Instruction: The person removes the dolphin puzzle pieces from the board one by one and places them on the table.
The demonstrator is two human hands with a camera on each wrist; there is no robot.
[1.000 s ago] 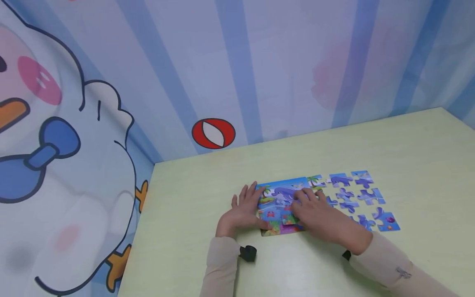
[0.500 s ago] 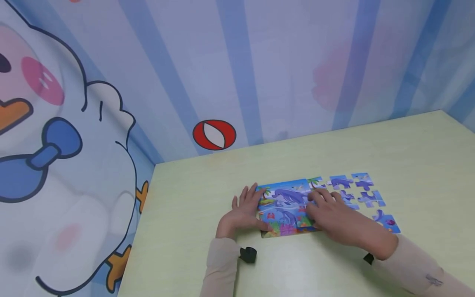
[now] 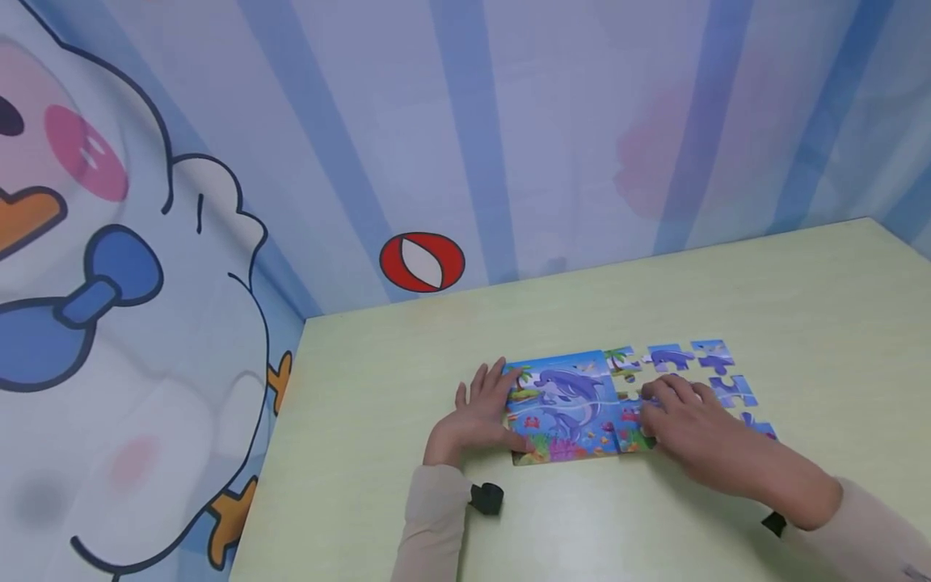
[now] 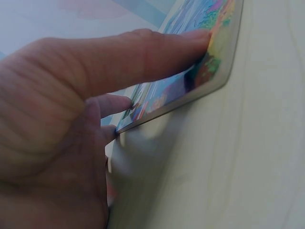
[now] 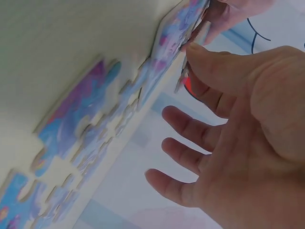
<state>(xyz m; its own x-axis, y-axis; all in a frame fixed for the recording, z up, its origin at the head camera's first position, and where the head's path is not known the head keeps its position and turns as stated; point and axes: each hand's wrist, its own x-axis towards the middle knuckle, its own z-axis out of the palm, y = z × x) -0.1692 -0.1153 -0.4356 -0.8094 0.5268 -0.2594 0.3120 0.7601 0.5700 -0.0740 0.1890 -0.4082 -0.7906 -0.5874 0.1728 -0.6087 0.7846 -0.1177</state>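
My left hand (image 3: 474, 420) lies with spread fingers along the left side of the dolphin picture board (image 3: 575, 372). In the left wrist view, the straight thumb (image 4: 157, 52) rests on the board's face near a corner. Beyond the board's right edge, my right hand (image 3: 691, 424) pinches a small jigsaw piece (image 5: 182, 76) between thumb and index finger; the other fingers hang loose. Seen from the head, this jigsaw piece (image 3: 629, 417) has crab and green coral colours and sits right against the board's edge, partly behind the fingers.
Several loose jigsaw pieces (image 3: 667, 357) are spread in rows to the right of the board, some hidden behind my right hand. They lie on the pale table (image 3: 378, 388). A striped backdrop (image 3: 553, 145) rises behind the table, with a printed bird (image 3: 145, 453) at the left.
My right hand has moved right with the jigsaw piece, from over the dolphin board to beyond its right edge, uncovering the board's picture. The left hand has stayed in place.
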